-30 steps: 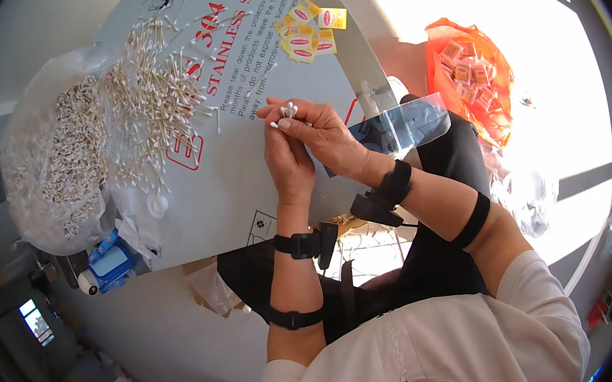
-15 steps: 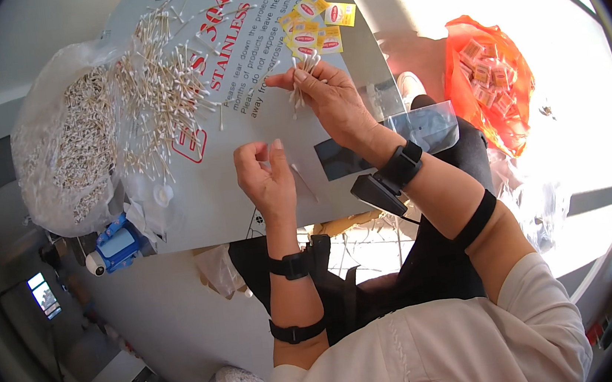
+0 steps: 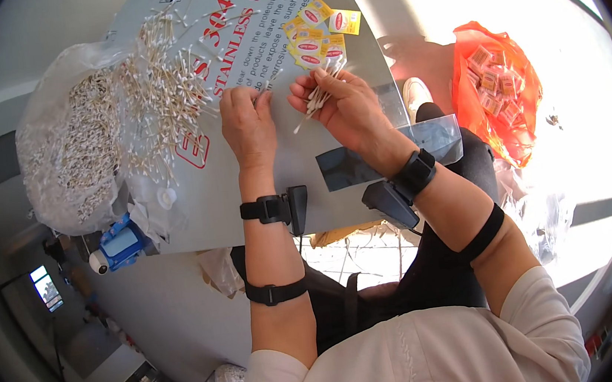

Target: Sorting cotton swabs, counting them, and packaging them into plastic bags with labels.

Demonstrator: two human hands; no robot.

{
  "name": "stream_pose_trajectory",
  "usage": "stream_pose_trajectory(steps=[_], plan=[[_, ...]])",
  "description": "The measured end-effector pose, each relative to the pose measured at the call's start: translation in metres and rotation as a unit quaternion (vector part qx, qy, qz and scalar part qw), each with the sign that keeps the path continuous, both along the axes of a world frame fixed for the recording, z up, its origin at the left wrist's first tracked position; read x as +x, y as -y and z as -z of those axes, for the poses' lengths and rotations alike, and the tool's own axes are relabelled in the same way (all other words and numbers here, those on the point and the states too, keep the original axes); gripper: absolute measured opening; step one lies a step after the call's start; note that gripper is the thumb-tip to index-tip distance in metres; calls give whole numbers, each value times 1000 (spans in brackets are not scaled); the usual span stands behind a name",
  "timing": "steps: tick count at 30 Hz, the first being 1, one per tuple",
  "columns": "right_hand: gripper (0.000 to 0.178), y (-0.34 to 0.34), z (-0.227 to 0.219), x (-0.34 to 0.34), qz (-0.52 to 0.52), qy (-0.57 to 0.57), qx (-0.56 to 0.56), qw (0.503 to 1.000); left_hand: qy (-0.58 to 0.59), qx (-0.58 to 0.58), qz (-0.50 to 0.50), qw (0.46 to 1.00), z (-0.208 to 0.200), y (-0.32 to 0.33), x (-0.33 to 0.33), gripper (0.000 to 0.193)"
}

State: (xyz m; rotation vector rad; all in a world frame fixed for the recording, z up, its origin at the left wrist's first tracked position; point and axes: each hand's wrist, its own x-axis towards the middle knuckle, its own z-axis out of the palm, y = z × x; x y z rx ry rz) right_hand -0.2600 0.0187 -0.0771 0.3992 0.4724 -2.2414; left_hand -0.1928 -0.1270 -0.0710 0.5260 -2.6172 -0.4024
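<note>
A bundle of cotton swabs (image 3: 317,100) is gripped in my right hand (image 3: 351,111), the thumb pressed over the sticks and one swab jutting out lower left. My left hand (image 3: 248,134) is over the metal sheet, fingers curled down and the thumb close to the index finger. A white swab tip shows at those fingertips; most of its stick is hidden. Left of that hand lies a large loose heap of cotton swabs (image 3: 165,94). Small yellow-and-white packets (image 3: 308,34) with red ovals lie just beyond my right hand.
A clear plastic bag (image 3: 67,153) full of swabs stands at the table's left. Below it is a blue-and-white container (image 3: 119,246). A clear plastic sleeve (image 3: 427,141) overhangs the right edge of the metal-topped table (image 3: 203,209). On the floor sits an orange bag (image 3: 465,85) of packed boxes.
My left hand has moved up and turned palm down, its fingers now near the printed sheet. My right hand has shifted slightly right and down, with its swab bundle tilted. The loose swab near the left wrist no longer shows.
</note>
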Motion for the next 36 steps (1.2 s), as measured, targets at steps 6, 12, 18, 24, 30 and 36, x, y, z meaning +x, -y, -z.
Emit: stream_pose_trajectory(steps=[6, 12, 18, 24, 30, 36], plan=[[17, 3, -1, -1, -3, -5, 10, 1000, 85, -44, 35, 995, 2, 2, -7, 14], [14, 7, -2, 9, -49, -45, -7, 998, -11, 226, 39, 973, -15, -40, 7, 6], [11, 8, -1, 7, -4, 25, -37, 999, -106, 271, -47, 956, -13, -65, 26, 15], [12, 8, -5, 7, -10, 9, -46, 999, -58, 416, -70, 905, 0, -73, 43, 12], [13, 3, -1, 1, -4, -11, -44, 999, -42, 431, -133, 892, -15, -76, 65, 13], [17, 4, -12, 13, -20, -199, -4, 980, -143, 415, -121, 891, -20, -64, 41, 10]])
